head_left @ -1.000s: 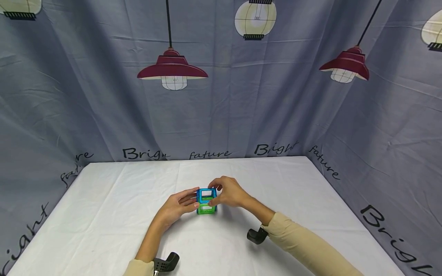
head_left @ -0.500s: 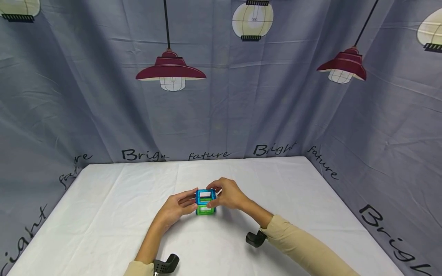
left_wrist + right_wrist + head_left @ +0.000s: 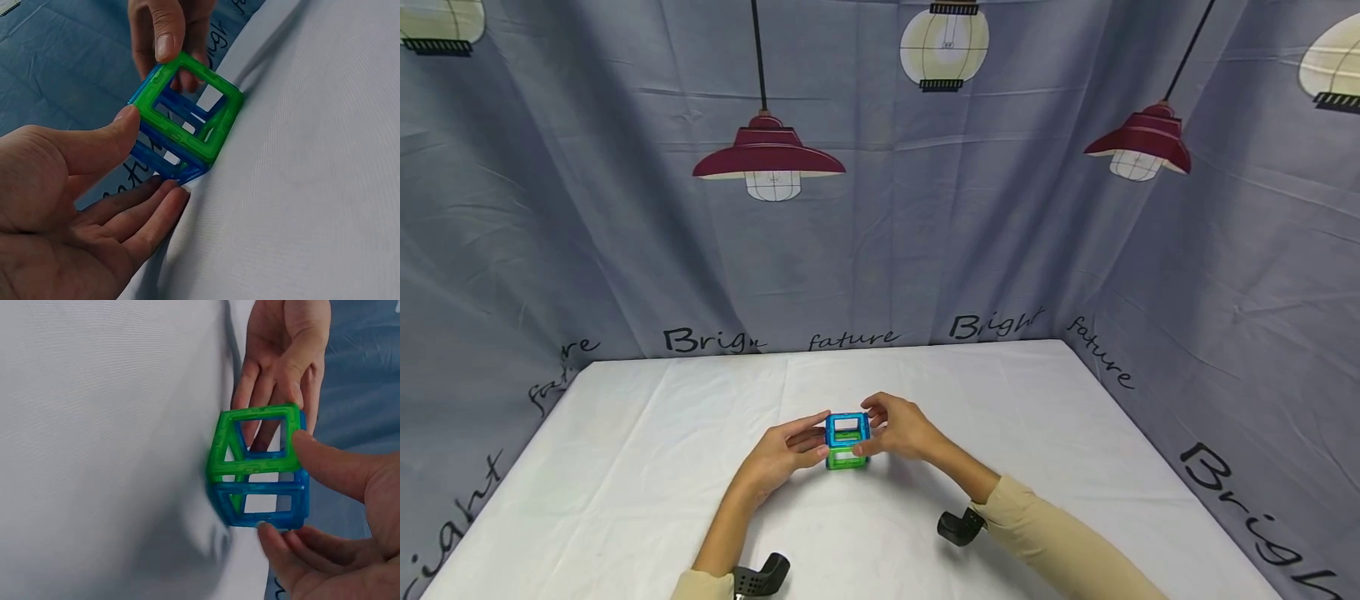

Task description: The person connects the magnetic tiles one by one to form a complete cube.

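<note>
Standing on the white table (image 3: pixel 625 467) near its middle, the cube of green and blue magnetic tiles (image 3: pixel 847 441) is steadied between the left hand (image 3: pixel 785 452), thumb and straightish fingers touching its side, and the right hand (image 3: pixel 901 428), whose thumb and curled fingers pinch the opposite side.

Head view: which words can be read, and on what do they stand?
"Bright" and "fature", in black script, stand on the curtain behind the table.
"Bright" stands again on the curtain's left and right sides, partly cut off.
The cube between the left hand and right hand bears no text.
</note>
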### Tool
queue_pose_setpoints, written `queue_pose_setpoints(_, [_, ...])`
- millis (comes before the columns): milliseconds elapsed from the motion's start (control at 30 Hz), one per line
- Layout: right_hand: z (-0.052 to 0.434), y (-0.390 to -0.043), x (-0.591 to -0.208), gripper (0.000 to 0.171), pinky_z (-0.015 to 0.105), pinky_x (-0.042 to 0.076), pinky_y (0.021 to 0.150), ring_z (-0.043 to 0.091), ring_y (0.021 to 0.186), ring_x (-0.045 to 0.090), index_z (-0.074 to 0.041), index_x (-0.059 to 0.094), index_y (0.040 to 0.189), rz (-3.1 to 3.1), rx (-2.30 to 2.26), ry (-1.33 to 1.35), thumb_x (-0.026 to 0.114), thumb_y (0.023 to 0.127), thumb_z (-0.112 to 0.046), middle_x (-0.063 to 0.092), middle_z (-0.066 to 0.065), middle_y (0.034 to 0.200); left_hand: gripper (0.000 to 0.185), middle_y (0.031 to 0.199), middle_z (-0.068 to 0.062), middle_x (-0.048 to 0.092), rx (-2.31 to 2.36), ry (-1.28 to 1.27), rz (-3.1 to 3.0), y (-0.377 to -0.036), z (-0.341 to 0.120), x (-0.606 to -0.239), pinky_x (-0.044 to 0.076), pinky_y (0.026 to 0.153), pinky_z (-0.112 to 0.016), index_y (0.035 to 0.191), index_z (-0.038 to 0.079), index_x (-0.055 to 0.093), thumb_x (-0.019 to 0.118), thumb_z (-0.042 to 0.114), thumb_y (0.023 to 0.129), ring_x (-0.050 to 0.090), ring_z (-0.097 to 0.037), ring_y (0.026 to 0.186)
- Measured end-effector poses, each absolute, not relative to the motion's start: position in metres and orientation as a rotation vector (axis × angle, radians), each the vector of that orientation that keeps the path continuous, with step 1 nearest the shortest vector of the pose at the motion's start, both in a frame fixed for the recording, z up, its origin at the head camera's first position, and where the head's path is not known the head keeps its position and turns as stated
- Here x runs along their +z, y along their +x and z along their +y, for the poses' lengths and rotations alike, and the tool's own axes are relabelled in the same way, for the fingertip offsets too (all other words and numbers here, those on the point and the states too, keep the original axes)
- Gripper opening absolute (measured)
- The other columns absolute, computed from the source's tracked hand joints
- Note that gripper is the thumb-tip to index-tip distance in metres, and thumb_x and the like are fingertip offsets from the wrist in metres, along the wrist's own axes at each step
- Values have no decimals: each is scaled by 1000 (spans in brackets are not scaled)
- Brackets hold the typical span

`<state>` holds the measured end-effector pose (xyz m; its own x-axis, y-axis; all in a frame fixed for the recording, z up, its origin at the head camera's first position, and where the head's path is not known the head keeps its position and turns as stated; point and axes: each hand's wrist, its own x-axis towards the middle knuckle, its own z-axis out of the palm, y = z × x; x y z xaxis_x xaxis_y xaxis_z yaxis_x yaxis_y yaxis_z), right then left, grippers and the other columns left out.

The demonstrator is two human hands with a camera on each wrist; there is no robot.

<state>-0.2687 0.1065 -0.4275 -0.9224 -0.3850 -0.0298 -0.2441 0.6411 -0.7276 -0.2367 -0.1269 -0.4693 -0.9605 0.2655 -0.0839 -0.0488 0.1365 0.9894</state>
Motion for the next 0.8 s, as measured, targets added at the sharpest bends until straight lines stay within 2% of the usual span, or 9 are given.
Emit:
queue_pose_setpoints(267, [112, -263, -437, 65, 43, 57, 90, 21, 104, 68, -2, 59, 135, 2575, -1104, -440, 83, 85, -34, 72, 9, 115, 60, 142, -25, 57, 1918, 202, 2151, -236, -124, -467, 59, 92, -35, 149, 11, 53, 73, 6, 92, 59, -36, 130])
queue_pose_setpoints(800, [118, -276, -438, 66, 45, 55, 94, 22, 105, 66, 0, 57, 139, 2600, -1148, -380, 82, 86, -31, 70, 10, 117, 59, 139, -22, 61, 1902, 122, 2178, -257, -109, -465, 59, 92, -37, 146, 14, 57, 73, 3, 90, 61, -33, 129])
